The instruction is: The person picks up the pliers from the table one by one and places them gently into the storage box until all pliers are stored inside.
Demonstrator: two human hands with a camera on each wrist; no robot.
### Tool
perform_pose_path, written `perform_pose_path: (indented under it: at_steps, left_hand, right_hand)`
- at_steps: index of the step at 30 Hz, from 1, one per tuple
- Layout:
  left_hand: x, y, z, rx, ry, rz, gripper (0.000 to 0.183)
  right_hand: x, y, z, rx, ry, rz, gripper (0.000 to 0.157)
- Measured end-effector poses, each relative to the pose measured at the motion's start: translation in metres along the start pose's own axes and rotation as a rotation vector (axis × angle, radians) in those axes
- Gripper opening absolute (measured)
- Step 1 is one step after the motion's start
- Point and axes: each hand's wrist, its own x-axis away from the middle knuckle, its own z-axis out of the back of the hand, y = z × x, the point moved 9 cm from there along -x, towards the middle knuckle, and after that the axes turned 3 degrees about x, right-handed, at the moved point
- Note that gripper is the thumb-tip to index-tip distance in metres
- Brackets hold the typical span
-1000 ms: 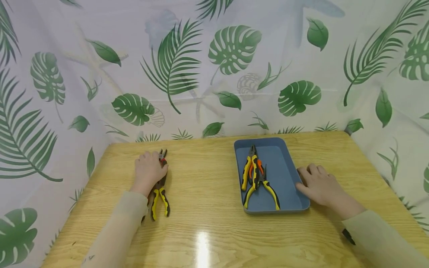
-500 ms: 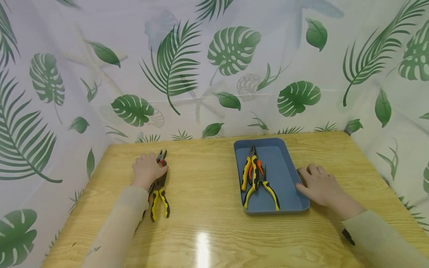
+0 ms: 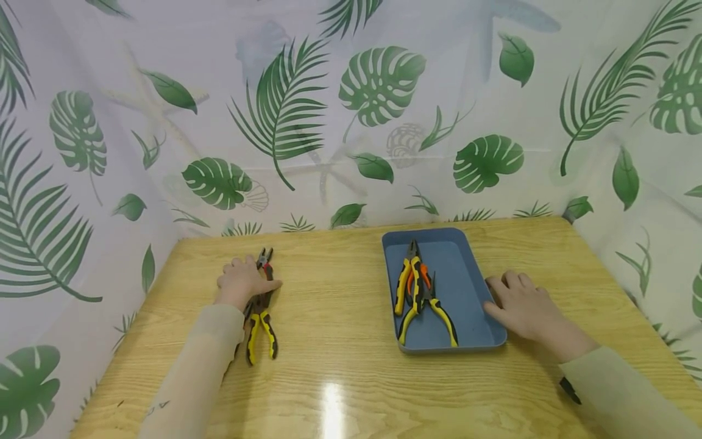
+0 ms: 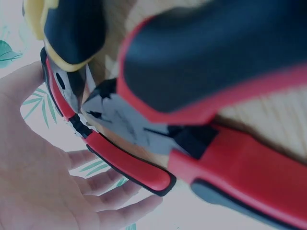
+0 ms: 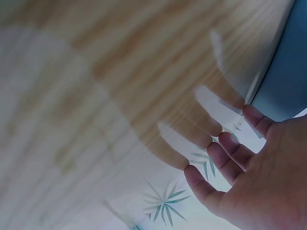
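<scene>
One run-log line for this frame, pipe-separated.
left hand: thumb out, by red pliers | right hand: on table, beside tray | tray: yellow pliers, orange pliers inside

- No lettering, brand, number or sign can be read.
- On the metal head (image 4: pixel 127 120) of red-handled pliers (image 4: pixel 201 143), at the scene's left, faint marks show, too blurred to make out.
- On the left sleeve (image 3: pixel 189 372), a small dark mark shows, too small to tell.

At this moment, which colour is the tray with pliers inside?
Greyish blue; the tray shows best in the head view.
</scene>
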Motion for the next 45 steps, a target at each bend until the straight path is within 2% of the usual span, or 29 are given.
perform_pose_path:
  at_steps: [8, 16, 25, 37, 45]
  left_hand:
    - [-0.0016, 0.0061, -0.0006, 0.000, -0.004, -0.011, 0.096]
    - [-0.0002, 0.0043, -0.0003, 0.018, -0.013, 0.001, 0.091]
    - [0.0020, 0.0048, -0.0003, 0.010, -0.026, -0.006, 0.090]
    - [0.0076, 0.0044, 0.0002, 0.079, -0.032, 0.015, 0.094]
    - [0.0046, 0.0021, -0.0012, 0.098, -0.033, 0.035, 0.092]
  right_hand:
    - [0.0008, -0.0008, 0.0026, -0.006, 0.009, 0.003, 0.060]
    - [0.0008, -0.0014, 0.0019, -0.003, -0.006, 0.002, 0.061]
    - [0.0013, -0.0016, 0.0014, 0.001, 0.004, 0.007, 0.060]
    - [0.0023, -0.0022, 0.0036, -0.009, 0.005, 0.005, 0.060]
    - [0.0016, -0.0024, 0.0032, -0.005, -0.003, -0.002, 0.061]
